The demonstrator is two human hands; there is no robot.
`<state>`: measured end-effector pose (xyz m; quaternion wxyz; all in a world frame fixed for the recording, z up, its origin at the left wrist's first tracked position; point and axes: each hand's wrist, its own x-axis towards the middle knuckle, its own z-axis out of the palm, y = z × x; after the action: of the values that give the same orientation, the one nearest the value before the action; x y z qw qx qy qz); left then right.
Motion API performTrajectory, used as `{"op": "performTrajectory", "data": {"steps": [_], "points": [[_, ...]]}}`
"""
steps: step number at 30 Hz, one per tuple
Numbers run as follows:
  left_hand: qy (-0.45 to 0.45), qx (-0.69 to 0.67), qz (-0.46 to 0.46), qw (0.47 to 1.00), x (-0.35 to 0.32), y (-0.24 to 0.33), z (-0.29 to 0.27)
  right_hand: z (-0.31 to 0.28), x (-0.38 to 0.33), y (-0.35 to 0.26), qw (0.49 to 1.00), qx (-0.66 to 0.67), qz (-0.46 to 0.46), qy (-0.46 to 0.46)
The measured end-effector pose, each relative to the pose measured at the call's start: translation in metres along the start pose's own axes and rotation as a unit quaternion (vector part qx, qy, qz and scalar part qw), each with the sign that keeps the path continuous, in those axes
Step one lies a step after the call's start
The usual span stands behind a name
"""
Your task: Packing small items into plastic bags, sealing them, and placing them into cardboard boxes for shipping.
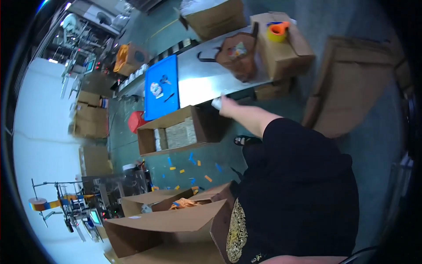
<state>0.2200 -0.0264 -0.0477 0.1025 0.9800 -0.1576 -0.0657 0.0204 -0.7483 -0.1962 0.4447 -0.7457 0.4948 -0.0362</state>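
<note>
Right hand (227, 107): clamped on a small white thing (216, 103), kind unclear to me
Open box (205, 125): near the hand, pale packs (180, 133) inside
Blue tray (160, 111): farther from the hand, holding scissors (165, 79)
Brown bag (239, 66): on the table (198, 90) past the hand; bright patch, contents or print I can't tell
Left hand: outside my view

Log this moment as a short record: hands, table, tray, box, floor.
Right hand: gripping a small white item, details unclear, near the long silvery metal table's edge
Left hand: out of view
Tabletop: brown bag with dark straps
Tray: shallow blue plastic, holding dark scissors
Box: open brown cardboard, pale contents
Floor: scattered blue and orange strips
</note>
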Motion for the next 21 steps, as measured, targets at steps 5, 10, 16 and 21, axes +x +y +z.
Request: {"op": "performTrajectory", "data": {"steps": [5,10,16,21], "points": [[0.081,0.032,-0.060,0.994,-0.195,-0.045,-0.036,-0.124,-0.072,0.134,0.970,0.008,0.204,0.129],[0.104,0.032,-0.124,0.986,-0.372,0.062,-0.123,-0.167,-0.098,0.196,0.955,0.048,0.265,0.121],[0.144,0.135,-0.152,0.968,-0.482,0.213,-0.131,-0.142,-0.120,0.184,0.898,0.422,0.124,-0.007],[0.070,-0.058,-0.026,0.996,-0.501,0.261,-0.125,-0.170,-0.094,0.227,0.986,0.088,0.144,0.008]]}}
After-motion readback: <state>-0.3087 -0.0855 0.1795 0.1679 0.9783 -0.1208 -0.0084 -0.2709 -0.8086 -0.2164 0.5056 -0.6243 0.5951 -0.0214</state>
